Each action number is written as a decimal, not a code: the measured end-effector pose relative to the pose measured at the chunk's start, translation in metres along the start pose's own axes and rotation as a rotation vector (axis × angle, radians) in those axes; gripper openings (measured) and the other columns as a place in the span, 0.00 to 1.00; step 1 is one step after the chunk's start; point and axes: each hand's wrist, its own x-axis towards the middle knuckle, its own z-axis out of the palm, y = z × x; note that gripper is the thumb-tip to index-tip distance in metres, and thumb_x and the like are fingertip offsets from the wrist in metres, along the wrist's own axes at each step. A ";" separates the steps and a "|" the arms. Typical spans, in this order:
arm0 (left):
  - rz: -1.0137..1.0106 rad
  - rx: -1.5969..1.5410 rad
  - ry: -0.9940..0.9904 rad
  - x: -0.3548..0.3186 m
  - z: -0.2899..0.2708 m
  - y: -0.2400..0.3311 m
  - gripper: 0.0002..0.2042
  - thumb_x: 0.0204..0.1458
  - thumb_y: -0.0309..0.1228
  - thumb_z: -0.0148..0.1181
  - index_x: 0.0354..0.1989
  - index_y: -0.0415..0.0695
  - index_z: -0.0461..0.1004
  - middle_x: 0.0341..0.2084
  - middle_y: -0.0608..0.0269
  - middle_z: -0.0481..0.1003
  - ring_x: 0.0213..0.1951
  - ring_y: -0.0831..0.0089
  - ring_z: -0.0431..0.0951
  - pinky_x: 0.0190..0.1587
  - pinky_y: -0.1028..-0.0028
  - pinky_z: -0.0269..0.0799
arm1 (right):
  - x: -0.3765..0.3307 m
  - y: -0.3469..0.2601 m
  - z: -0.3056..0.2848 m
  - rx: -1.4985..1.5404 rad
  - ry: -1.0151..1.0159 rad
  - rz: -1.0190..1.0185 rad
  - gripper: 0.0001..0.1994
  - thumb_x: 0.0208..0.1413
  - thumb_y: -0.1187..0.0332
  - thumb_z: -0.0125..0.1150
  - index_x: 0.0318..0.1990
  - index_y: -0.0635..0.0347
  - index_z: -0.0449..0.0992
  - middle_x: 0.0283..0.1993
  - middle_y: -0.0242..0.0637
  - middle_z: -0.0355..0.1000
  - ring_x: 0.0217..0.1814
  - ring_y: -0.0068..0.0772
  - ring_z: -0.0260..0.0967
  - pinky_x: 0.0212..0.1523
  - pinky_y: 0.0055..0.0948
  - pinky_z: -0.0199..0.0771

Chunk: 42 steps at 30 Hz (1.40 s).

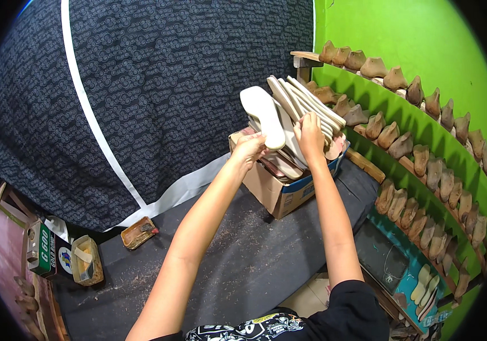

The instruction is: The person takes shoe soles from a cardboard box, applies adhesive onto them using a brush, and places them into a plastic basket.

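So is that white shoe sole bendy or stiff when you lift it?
Probably fairly stiff: the white insole stays straight though the left hand holds only its lower end. Likely light, since fingertips alone carry it. The leaning stack of insoles under the right hand might slide.

Wooden shoe lasts point(401, 142) on green shelves point(368, 105), glue tin point(87, 260), patterned dark cloth point(158, 85)

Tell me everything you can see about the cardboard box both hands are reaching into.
The cardboard box is brown corrugated card with blue printing along one side, open at the top. It sits on the dark mat against the patterned cloth, packed with upright pale shoe insoles that fan out above its rim. The left hand and right hand grip insoles above it.
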 end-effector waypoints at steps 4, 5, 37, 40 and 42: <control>0.039 -0.086 -0.025 -0.008 -0.011 0.002 0.09 0.46 0.25 0.50 0.37 0.41 0.67 0.15 0.74 0.64 0.15 0.86 0.59 0.27 0.81 0.64 | 0.000 -0.005 0.005 -0.011 0.000 0.006 0.06 0.41 0.71 0.52 0.25 0.60 0.63 0.30 0.38 0.58 0.39 0.38 0.59 0.29 0.34 0.69; 0.036 -0.086 -0.021 -0.011 -0.015 0.001 0.09 0.46 0.25 0.50 0.37 0.41 0.67 0.15 0.74 0.64 0.15 0.86 0.59 0.27 0.81 0.64 | -0.001 -0.007 0.007 -0.030 -0.010 0.002 0.06 0.41 0.70 0.52 0.26 0.60 0.63 0.31 0.38 0.58 0.40 0.39 0.58 0.30 0.35 0.68; 0.307 -0.161 0.498 -0.261 -0.189 -0.068 0.21 0.51 0.37 0.44 0.51 0.39 0.55 0.41 0.57 0.66 0.37 0.74 0.69 0.39 0.77 0.65 | -0.176 -0.185 -0.026 1.241 -0.918 0.360 0.08 0.42 0.70 0.58 0.28 0.65 0.71 0.25 0.30 0.67 0.28 0.17 0.63 0.28 0.19 0.64; 0.163 -0.143 0.528 -0.298 -0.228 -0.066 0.27 0.49 0.48 0.39 0.50 0.37 0.56 0.40 0.54 0.66 0.37 0.69 0.69 0.41 0.75 0.65 | -0.184 -0.203 -0.033 1.065 -0.838 0.189 0.07 0.40 0.72 0.58 0.29 0.63 0.72 0.28 0.30 0.65 0.30 0.21 0.64 0.28 0.19 0.65; 0.071 -0.237 0.414 -0.320 -0.248 -0.063 0.32 0.49 0.53 0.32 0.48 0.33 0.56 0.40 0.47 0.66 0.38 0.62 0.70 0.42 0.69 0.67 | -0.193 -0.213 -0.034 0.965 -0.813 0.080 0.07 0.40 0.73 0.57 0.30 0.62 0.72 0.28 0.30 0.66 0.30 0.24 0.65 0.28 0.19 0.65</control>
